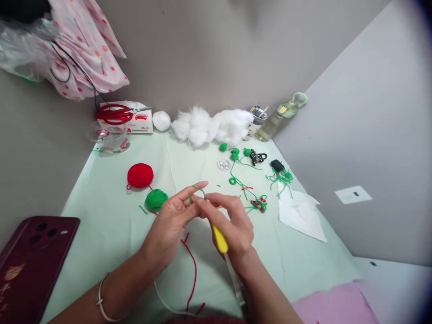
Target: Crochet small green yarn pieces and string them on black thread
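Note:
My left hand [170, 222] is closed at the fingertips on a strand of green yarn [200, 188], which loops over the raised index finger. My right hand [232, 222] grips a crochet hook [220, 239] with a yellow handle. Its tip meets the yarn between both hands, where fingers hide the detail. Just left of my left hand lies a ball of green yarn [156, 200], beside a ball of red yarn [140, 175]. A loose red strand [195, 270] runs down the cloth below my hands.
White stuffing [197, 127], a white yarn ball [161, 121], red scissors [116, 114] on a box and a bottle [281, 117] line the back. Small green crocheted pieces [235, 154], a hair claw [258, 156] and white paper [300, 213] lie right. A phone [37, 265] is front left.

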